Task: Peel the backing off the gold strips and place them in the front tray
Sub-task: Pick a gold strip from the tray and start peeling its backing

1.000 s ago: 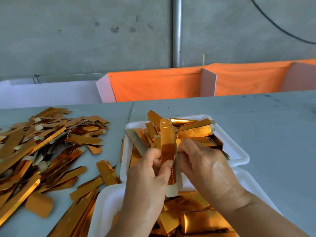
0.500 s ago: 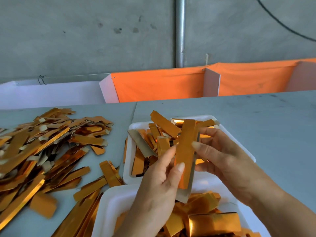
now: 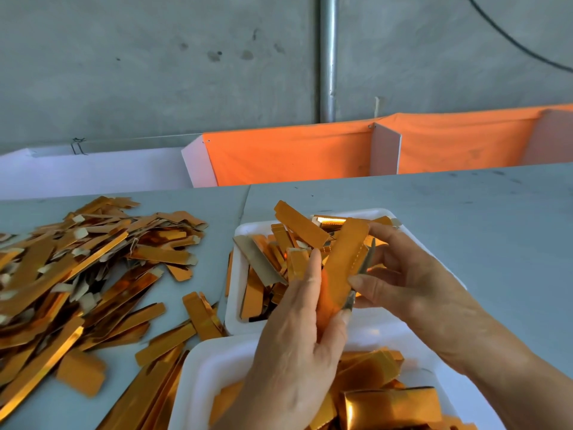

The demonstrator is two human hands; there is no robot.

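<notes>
Since 0.5 s ago, our left hand (image 3: 297, 346) has slid higher along the gold strip (image 3: 344, 262), thumb and fingers pinching its lower end. Our right hand (image 3: 403, 274) pinches the grey backing (image 3: 367, 259) behind it, above 2 white trays (image 3: 235, 308).

Bare grey concrete wall (image 3: 155, 72), vertical metal pipe (image 3: 328, 57), black cable (image 3: 511, 41), orange cloth dividers (image 3: 288, 156), grey tabletop (image 3: 465, 218)

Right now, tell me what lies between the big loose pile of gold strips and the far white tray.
In the head view, bare grey table separates the pile from the far tray, except one strip against the tray's left wall.
</notes>
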